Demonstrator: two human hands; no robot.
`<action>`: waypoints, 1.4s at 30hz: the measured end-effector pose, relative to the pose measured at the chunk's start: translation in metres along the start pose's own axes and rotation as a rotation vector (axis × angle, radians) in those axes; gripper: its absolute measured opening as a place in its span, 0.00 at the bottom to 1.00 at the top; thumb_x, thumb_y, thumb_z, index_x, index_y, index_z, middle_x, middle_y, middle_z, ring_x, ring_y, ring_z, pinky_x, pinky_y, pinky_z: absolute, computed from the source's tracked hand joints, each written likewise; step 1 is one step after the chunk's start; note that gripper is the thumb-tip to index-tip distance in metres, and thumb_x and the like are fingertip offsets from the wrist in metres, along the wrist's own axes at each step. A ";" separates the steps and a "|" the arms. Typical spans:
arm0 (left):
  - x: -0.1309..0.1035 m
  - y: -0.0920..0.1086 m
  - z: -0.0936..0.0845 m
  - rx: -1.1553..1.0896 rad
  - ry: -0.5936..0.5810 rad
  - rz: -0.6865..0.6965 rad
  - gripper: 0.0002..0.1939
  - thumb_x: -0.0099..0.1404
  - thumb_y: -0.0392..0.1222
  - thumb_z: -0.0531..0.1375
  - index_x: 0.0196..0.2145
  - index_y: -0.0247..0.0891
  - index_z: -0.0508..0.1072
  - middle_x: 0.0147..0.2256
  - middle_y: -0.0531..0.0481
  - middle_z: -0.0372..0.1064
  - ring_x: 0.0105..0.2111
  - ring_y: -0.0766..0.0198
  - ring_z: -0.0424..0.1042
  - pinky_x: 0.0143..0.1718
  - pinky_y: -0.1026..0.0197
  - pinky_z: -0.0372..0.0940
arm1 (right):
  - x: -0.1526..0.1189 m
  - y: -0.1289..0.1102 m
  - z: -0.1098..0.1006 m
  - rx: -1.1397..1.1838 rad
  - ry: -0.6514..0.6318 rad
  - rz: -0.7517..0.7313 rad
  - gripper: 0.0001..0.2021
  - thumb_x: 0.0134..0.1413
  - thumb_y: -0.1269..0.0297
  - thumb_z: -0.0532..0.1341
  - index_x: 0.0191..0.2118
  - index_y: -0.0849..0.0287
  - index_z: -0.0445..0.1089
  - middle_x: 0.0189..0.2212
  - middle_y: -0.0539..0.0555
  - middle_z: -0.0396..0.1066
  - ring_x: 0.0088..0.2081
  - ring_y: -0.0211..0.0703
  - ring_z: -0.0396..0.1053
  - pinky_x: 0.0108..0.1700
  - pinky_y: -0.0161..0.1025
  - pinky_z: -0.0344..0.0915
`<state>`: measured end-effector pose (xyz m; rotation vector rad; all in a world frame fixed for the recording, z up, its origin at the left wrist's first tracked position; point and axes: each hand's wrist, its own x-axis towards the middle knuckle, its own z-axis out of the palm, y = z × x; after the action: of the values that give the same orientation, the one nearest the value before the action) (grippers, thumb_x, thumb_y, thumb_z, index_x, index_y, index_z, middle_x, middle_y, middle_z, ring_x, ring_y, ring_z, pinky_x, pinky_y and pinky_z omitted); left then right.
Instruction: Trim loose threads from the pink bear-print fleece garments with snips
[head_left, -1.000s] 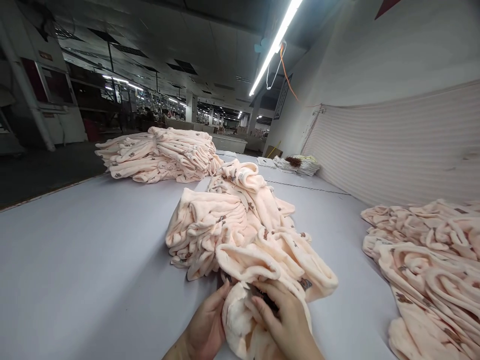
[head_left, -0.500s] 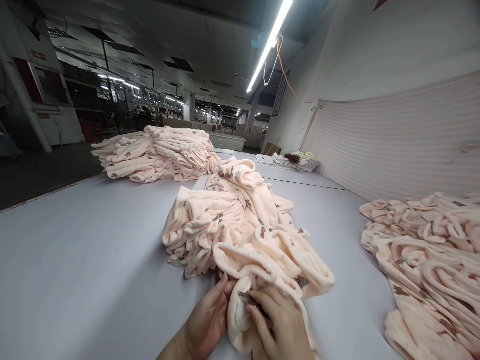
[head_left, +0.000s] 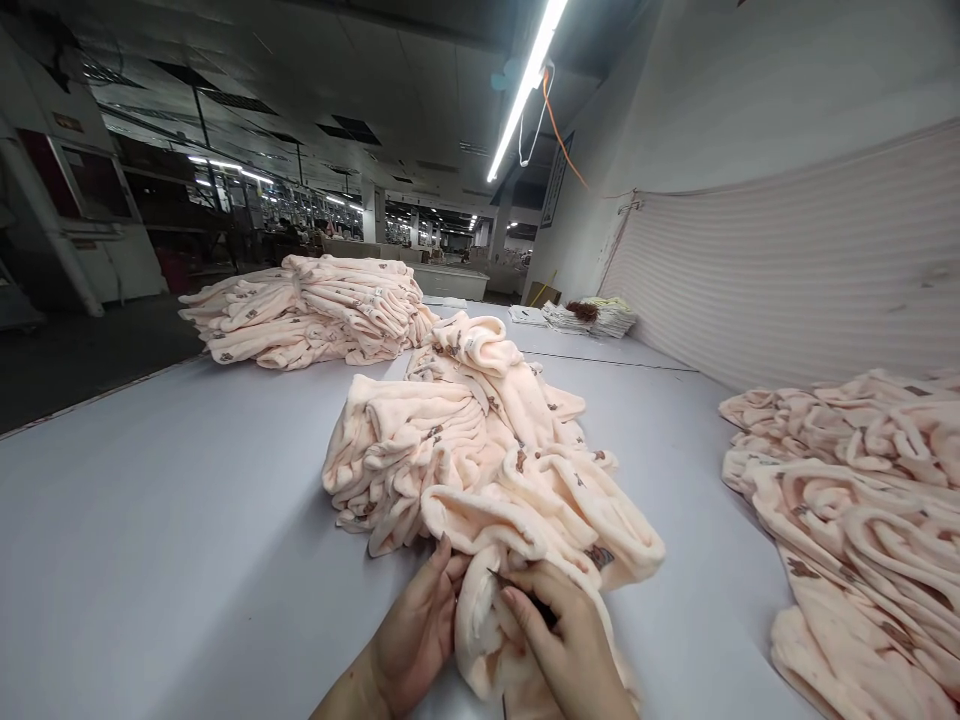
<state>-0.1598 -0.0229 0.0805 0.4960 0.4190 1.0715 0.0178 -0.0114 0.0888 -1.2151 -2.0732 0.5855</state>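
Note:
At the near end of the pile lies a pale pink fleece garment [head_left: 474, 610] with a turned, rounded edge. My left hand [head_left: 420, 625] is closed on the left side of that edge, its thumb pointing up and its fingertips partly hidden by the cloth. My right hand [head_left: 566, 625] grips small dark thread snips [head_left: 501, 578], their pointed tip over the fleece just right of my left fingers. Most of the snips is covered by my fingers. Right beyond both hands, a heap of like garments [head_left: 420, 430] with brown bear prints spreads up the table.
On the pale table [head_left: 165, 520], a tied stack of pink garments [head_left: 322, 310] stands at the far left. More pink garments [head_left: 862, 520] lie along the right side. Paper stacks [head_left: 611, 318] sit at the back, beside a striped cloth [head_left: 787, 260] on the wall.
The snips have turned in my right hand: the wider metal blades seen before now show as a thin dark tip. My left hand stays at the garment's edge.

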 end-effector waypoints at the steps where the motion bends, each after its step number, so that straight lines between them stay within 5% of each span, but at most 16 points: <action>1: 0.001 0.000 0.001 -0.009 0.006 0.000 0.29 0.69 0.56 0.44 0.56 0.34 0.66 0.45 0.40 0.75 0.49 0.51 0.70 0.52 0.52 0.60 | -0.001 -0.001 0.000 -0.021 -0.005 -0.031 0.09 0.60 0.62 0.56 0.41 0.52 0.73 0.38 0.51 0.75 0.41 0.45 0.72 0.42 0.38 0.66; 8: 0.005 -0.001 0.003 -0.026 0.005 0.007 0.26 0.68 0.55 0.47 0.53 0.34 0.69 0.45 0.40 0.74 0.48 0.52 0.70 0.49 0.53 0.62 | -0.010 0.001 0.009 -0.299 0.084 -0.194 0.10 0.58 0.67 0.56 0.44 0.53 0.70 0.38 0.53 0.74 0.37 0.49 0.72 0.39 0.43 0.65; 13: 0.011 0.001 -0.006 0.455 0.182 0.017 0.19 0.56 0.46 0.65 0.43 0.34 0.75 0.40 0.43 0.76 0.43 0.51 0.72 0.44 0.56 0.63 | 0.006 0.016 0.001 -0.126 0.098 0.015 0.07 0.60 0.62 0.56 0.37 0.54 0.71 0.33 0.52 0.74 0.36 0.46 0.70 0.37 0.39 0.63; 16: 0.012 0.008 -0.006 0.623 0.249 0.041 0.15 0.53 0.45 0.67 0.37 0.33 0.77 0.36 0.46 0.77 0.41 0.52 0.71 0.42 0.58 0.62 | 0.018 0.021 -0.003 -0.090 0.095 0.018 0.07 0.59 0.63 0.56 0.37 0.55 0.71 0.33 0.52 0.75 0.37 0.47 0.70 0.38 0.40 0.62; 25: 0.017 0.013 -0.013 0.285 0.222 0.076 0.12 0.62 0.43 0.61 0.41 0.33 0.76 0.38 0.43 0.77 0.43 0.54 0.73 0.43 0.59 0.64 | 0.001 0.015 -0.003 0.075 0.082 -0.010 0.09 0.56 0.62 0.59 0.43 0.53 0.69 0.40 0.52 0.73 0.41 0.47 0.69 0.43 0.39 0.63; 32: 0.017 0.011 -0.010 0.322 0.211 0.064 0.16 0.65 0.48 0.57 0.46 0.36 0.74 0.45 0.44 0.75 0.50 0.53 0.70 0.48 0.57 0.63 | 0.005 0.021 0.014 -0.162 0.165 0.022 0.17 0.42 0.79 0.53 0.39 0.56 0.67 0.37 0.52 0.71 0.39 0.47 0.68 0.41 0.42 0.61; 37: 0.015 0.011 -0.012 0.266 0.214 0.085 0.17 0.66 0.47 0.57 0.49 0.36 0.72 0.47 0.45 0.74 0.53 0.55 0.67 0.52 0.58 0.61 | 0.005 0.022 0.007 -0.091 0.105 0.060 0.11 0.43 0.78 0.55 0.32 0.57 0.66 0.33 0.51 0.70 0.36 0.45 0.66 0.39 0.40 0.62; 42: 0.019 0.007 -0.015 0.229 0.211 0.098 0.16 0.66 0.45 0.57 0.48 0.37 0.73 0.48 0.46 0.74 0.54 0.55 0.66 0.53 0.58 0.60 | -0.004 0.016 0.001 0.046 0.050 0.025 0.10 0.52 0.65 0.61 0.42 0.52 0.72 0.41 0.52 0.73 0.44 0.50 0.68 0.45 0.42 0.63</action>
<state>-0.1652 -0.0004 0.0711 0.6133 0.7151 1.1816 0.0282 -0.0074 0.0765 -1.2182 -1.9954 0.6055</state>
